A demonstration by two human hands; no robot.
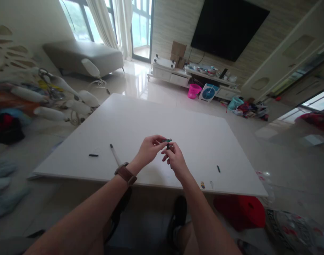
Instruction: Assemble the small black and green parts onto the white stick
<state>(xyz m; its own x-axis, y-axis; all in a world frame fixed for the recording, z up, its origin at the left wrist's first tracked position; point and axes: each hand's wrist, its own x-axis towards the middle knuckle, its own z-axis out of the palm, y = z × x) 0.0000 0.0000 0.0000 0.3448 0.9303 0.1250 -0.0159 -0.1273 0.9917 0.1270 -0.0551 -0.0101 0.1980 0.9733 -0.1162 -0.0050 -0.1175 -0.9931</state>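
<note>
Over the white table (156,117), both my hands meet at a small T-shaped razor (167,140) with a dark, greenish head. The fingertips of my left hand (150,148) pinch the left end of the head; a brown watch strap is on that wrist. My right hand (175,157) has its thumb and fingers closed around the dark stem below the head, hiding most of it. Left of the hands lies a pen-like stick (114,154) with a dark tip, partly covered by my left wrist. Farther left is a short black piece (93,155).
Another short black piece (218,169) lies on the table's right side. A small yellow figure (202,185) and a small clear item (211,184) rest near the front edge. A red stool-like object (241,212) stands below the right corner. A lamp with white shades (52,113) borders the left side.
</note>
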